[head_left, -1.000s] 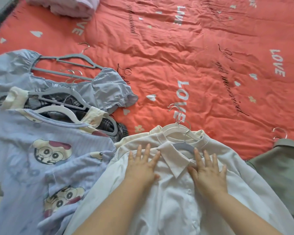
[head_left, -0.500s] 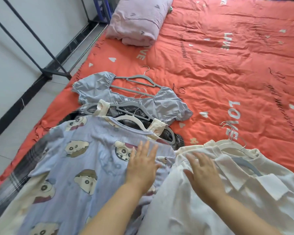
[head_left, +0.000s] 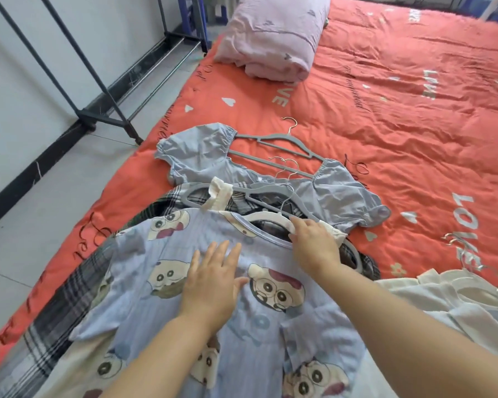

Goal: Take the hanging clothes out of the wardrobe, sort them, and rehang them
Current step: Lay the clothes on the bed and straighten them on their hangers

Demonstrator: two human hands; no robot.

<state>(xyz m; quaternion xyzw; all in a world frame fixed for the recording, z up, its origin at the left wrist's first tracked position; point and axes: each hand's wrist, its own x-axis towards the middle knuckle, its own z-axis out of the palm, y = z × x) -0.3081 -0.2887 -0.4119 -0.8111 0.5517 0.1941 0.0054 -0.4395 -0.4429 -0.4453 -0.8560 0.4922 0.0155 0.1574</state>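
1. Left hand [head_left: 213, 285]: palm down, fingers straight and spread, flat on the cartoon-print shirt [head_left: 161, 326]. Grasping nothing. Sits just below frame centre, toward 6 o'clock.
2. Right hand [head_left: 314, 242]: at 2 o'clock from the left hand. Fingers curled over the right arm of the white hanger [head_left: 266, 217], at the shirt's neckline. Thumb mostly hidden.
3. Cartoon-print shirt: pale blue, face up on the bed, fills the lower frame from 5 to 8 o'clock. Neck opening points to 12 o'clock, and the white hanger sits inside it.
4. Plaid garment [head_left: 55, 311]: under the cartoon-print shirt. It shows along the bed edge at 8 o'clock and through the neck opening. Its grey hanger [head_left: 196, 196], with a cream strap over it, lies at 11 o'clock from the white hanger.
5. Blue puff-sleeve top [head_left: 342, 193]: beyond the hands at 12 o'clock, lower part covered by the plaid garment. It is on a second grey hanger [head_left: 273, 139], hook toward 12 o'clock.
6. White shirt [head_left: 443, 305]: 4 o'clock, cut by the frame edge, just beside the right forearm.
7. Quilt [head_left: 414, 124]: orange-red with "LOVE" print, under everything, bare from 12 to 3 o'clock.
8. Pink folded bedding [head_left: 273, 38]: far end at 12 o'clock, on the quilt.
9. Dark metal rack [head_left: 104, 81]: 10 to 11 o'clock, on the tiled floor [head_left: 41, 196] beside the bed.
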